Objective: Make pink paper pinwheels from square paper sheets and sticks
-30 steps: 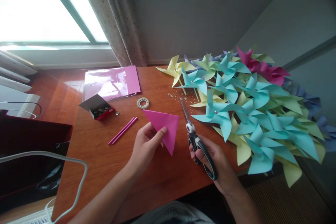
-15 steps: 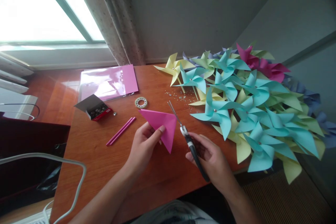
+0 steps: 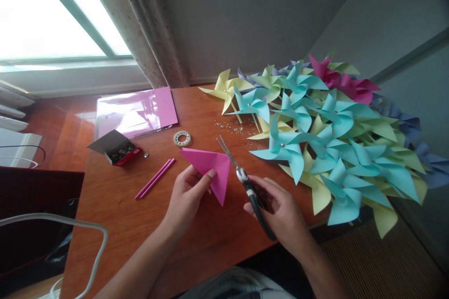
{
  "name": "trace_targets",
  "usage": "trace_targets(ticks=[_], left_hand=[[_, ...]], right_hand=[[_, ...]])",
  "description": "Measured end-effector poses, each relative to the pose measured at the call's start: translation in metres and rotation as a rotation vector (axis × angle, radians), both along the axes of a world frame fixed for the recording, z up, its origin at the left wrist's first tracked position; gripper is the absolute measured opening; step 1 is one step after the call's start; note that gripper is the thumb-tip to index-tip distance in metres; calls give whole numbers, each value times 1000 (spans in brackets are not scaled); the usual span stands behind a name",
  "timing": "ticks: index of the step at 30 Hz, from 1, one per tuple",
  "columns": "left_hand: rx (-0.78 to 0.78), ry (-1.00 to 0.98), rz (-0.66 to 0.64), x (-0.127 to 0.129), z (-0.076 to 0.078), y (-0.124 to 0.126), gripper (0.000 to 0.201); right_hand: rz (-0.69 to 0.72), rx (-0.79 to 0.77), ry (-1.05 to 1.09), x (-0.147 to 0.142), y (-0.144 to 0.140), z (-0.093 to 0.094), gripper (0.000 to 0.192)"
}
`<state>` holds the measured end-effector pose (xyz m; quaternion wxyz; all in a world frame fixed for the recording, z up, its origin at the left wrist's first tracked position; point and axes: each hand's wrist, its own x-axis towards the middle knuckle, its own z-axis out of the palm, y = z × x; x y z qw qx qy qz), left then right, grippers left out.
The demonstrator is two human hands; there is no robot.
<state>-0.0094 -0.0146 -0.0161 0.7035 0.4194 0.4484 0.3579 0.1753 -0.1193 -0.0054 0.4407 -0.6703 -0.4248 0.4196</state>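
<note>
My left hand (image 3: 187, 196) pinches a folded pink sheet of paper (image 3: 215, 166), thumb on top and fingers underneath. The sheet forms a triangle with one corner pointing down toward me. My right hand (image 3: 278, 205) is closed round the black handles of a pair of scissors (image 3: 250, 191). Their thin blades are slightly parted and point up and left, beside the right corner of the paper. Two pink sticks (image 3: 155, 179) lie on the table left of my left hand. A roll of tape (image 3: 182, 138) rests just beyond the paper.
Many paper pinwheels (image 3: 283, 145) in blue, yellow, purple and pink cover the table's right side. Small metal bits (image 3: 235, 127) are scattered near them. At the left stand an open small box (image 3: 122, 149) of fasteners and a clear packet of pink paper (image 3: 136, 112). A white cable (image 3: 101, 247) curves past the table's left edge.
The scissor blades have opened a little wider, near the paper's right corner. The whole view has shifted slightly; both hands keep their holds.
</note>
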Motion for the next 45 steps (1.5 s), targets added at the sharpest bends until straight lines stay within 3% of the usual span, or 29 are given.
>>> trace_targets(ticks=[14,22,28,31,39,45], left_hand=[[15,-25,-5,0,-2,0,17],[2,-38,10,1,1,1,19],[18,-21,22,1,2,2,19],[32,-13,25,0,3,2,19],[26,-11,40,-1,3,3,18],[28,-7,50,-1,5,4,19]], right_hand=[[2,14,-99,5,0,0,48],[-143,-124,128,-1,3,-1,51],[-107,-101,126,7,8,11,55],[-81,-104,-7,12,13,11,53],[-15,2,-703,18,17,1,50],[40,-77,-1032,16,16,-13,52]])
